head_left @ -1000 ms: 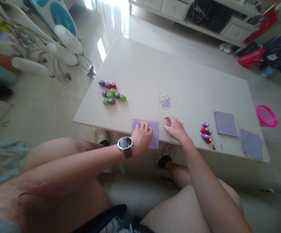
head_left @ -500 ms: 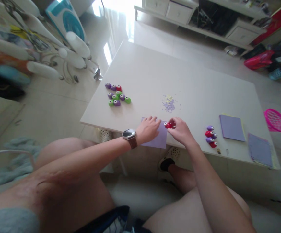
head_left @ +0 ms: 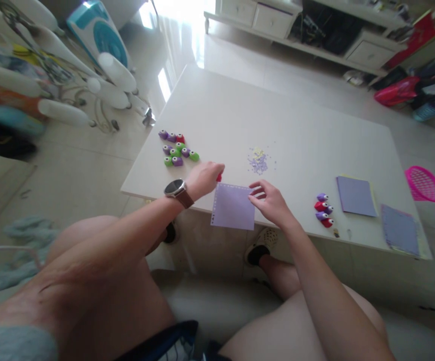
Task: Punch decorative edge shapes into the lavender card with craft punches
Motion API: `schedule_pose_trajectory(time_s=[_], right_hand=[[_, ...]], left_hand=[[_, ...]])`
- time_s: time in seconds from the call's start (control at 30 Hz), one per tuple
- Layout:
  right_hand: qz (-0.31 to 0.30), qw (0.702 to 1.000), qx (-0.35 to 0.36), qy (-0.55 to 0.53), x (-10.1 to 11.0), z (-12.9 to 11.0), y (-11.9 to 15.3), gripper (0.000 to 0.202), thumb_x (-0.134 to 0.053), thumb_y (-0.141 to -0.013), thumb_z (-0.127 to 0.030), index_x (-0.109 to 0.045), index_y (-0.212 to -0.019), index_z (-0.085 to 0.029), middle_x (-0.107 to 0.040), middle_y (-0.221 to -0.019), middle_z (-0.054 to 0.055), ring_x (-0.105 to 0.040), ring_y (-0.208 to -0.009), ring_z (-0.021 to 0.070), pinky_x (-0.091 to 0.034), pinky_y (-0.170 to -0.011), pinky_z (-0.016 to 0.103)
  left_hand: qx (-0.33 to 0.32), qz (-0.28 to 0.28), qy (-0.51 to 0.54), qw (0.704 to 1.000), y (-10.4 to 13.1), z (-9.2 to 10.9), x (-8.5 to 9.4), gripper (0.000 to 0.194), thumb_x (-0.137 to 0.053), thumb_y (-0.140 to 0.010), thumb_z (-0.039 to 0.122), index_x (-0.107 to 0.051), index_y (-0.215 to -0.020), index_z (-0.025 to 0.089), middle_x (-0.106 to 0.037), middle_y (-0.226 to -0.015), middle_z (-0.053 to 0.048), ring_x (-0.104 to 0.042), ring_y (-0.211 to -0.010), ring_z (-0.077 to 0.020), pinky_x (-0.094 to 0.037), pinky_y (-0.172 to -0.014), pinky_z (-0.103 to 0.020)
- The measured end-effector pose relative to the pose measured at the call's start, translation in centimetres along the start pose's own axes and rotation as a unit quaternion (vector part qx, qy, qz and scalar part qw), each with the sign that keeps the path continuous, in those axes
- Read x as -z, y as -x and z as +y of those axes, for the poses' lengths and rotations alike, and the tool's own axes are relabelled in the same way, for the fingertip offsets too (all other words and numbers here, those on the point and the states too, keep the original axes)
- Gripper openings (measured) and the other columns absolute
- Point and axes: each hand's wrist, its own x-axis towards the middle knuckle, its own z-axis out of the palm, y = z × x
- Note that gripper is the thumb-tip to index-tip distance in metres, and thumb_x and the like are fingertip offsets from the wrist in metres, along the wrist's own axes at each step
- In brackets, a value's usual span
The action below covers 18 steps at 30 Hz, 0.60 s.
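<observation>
My left hand [head_left: 203,179], with a watch on the wrist, is closed around a small red paper punch [head_left: 219,177]; only a bit of the punch shows. It is just beyond the upper left corner of a purple sheet of paper [head_left: 234,206]. Small punched holes run along the sheet's top and left edges, and its lower part overhangs the table edge. Beside the sheet's upper right corner is my right hand [head_left: 271,200], thumb and fingers apart with nothing between them. Its fingertips are close to the paper; contact is unclear.
Purple and yellow paper bits [head_left: 259,161] lie mid-table. Several purple, green and red punches [head_left: 178,150] are grouped at left, more punches [head_left: 324,210] at right. Farther right are a paper stack [head_left: 356,196] and punched sheets [head_left: 400,229]. A pink basket [head_left: 424,183] stands beyond the table [head_left: 300,130].
The red punch has passed from my right hand to my left. My left hand has moved left off the paper, uncovering it, and my right hand has opened.
</observation>
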Motion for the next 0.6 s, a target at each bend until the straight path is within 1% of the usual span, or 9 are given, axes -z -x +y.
schedule_pose_trajectory(time_s=[0.07,0.13,0.2,0.3,0.37,0.47,0.53,0.6], right_hand=[[-0.008,1.000,0.005,0.018,0.0,0.2,0.1,0.015,-0.068,-0.084,-0.019,-0.066,-0.099,-0.021,-0.074,-0.108,0.009,-0.074,-0.090,0.0214,-0.062,-0.076,0.035],[-0.014,0.999,0.010,0.030,0.1,0.3,0.1,0.014,-0.067,-0.084,-0.017,-0.067,-0.098,-0.021,-0.074,-0.108,0.008,-0.074,-0.090,0.0213,-0.062,-0.077,0.035],[-0.018,0.999,0.014,0.038,0.1,0.4,0.1,0.013,-0.066,-0.085,-0.016,-0.067,-0.097,-0.021,-0.074,-0.108,0.008,-0.074,-0.090,0.0210,-0.061,-0.077,0.035],[-0.020,0.999,0.018,0.041,0.0,0.4,0.1,0.012,-0.066,-0.085,-0.015,-0.067,-0.096,-0.021,-0.073,-0.107,0.008,-0.073,-0.090,0.0204,-0.060,-0.077,0.034],[-0.022,0.999,0.020,0.043,0.0,0.4,0.1,0.012,-0.066,-0.086,-0.015,-0.068,-0.096,-0.021,-0.073,-0.107,0.008,-0.073,-0.089,0.0201,-0.060,-0.077,0.034],[-0.025,0.998,0.021,0.046,0.0,0.4,0.1,0.011,-0.066,-0.086,-0.015,-0.068,-0.096,-0.021,-0.074,-0.107,0.008,-0.073,-0.088,0.0197,-0.059,-0.077,0.033],[-0.026,0.998,0.020,0.049,0.1,0.5,0.1,0.012,-0.066,-0.086,-0.014,-0.068,-0.096,-0.021,-0.074,-0.106,0.008,-0.073,-0.088,0.0196,-0.059,-0.077,0.033],[-0.029,0.998,0.020,0.048,0.2,0.5,0.2,0.012,-0.066,-0.086,-0.014,-0.068,-0.096,-0.020,-0.074,-0.106,0.008,-0.073,-0.088,0.0195,-0.059,-0.077,0.033]], left_hand=[[0.042,0.000,-0.041,0.998,-0.1,-1.4,0.7,0.025,-0.053,-0.090,0.007,-0.073,-0.101,0.019,-0.075,-0.099,-0.010,-0.069,-0.094,-0.0248,-0.048,-0.078,-0.033],[0.071,-0.013,-0.066,0.995,-0.1,-2.3,1.0,0.026,-0.051,-0.092,0.008,-0.073,-0.104,0.018,-0.073,-0.105,-0.013,-0.069,-0.097,-0.0267,-0.048,-0.078,-0.034],[0.085,-0.019,-0.086,0.992,0.0,-2.5,1.1,0.029,-0.048,-0.094,0.010,-0.072,-0.108,0.017,-0.071,-0.115,-0.015,-0.067,-0.103,-0.0284,-0.049,-0.079,-0.035],[0.079,0.007,-0.113,0.990,0.2,-1.8,1.0,0.035,-0.047,-0.093,0.010,-0.072,-0.116,0.017,-0.066,-0.127,-0.017,-0.062,-0.116,-0.0314,-0.050,-0.083,-0.036],[0.068,0.006,-0.107,0.992,0.2,-1.3,0.9,0.037,-0.047,-0.091,0.008,-0.072,-0.117,0.018,-0.067,-0.126,-0.016,-0.063,-0.115,-0.0308,-0.051,-0.085,-0.037],[0.064,-0.047,-0.080,0.994,0.0,-1.0,0.5,0.035,-0.047,-0.091,0.008,-0.073,-0.112,0.017,-0.071,-0.117,-0.014,-0.067,-0.106,-0.0267,-0.051,-0.086,-0.035],[0.073,-0.063,-0.083,0.992,-0.2,-1.3,0.3,0.034,-0.046,-0.092,0.009,-0.073,-0.112,0.015,-0.072,-0.115,-0.014,-0.068,-0.107,-0.0263,-0.052,-0.088,-0.035],[0.086,-0.056,-0.093,0.990,-0.5,-2.1,0.1,0.035,-0.045,-0.093,0.010,-0.072,-0.114,0.012,-0.071,-0.118,-0.017,-0.068,-0.109,-0.0274,-0.052,-0.090,-0.036]])
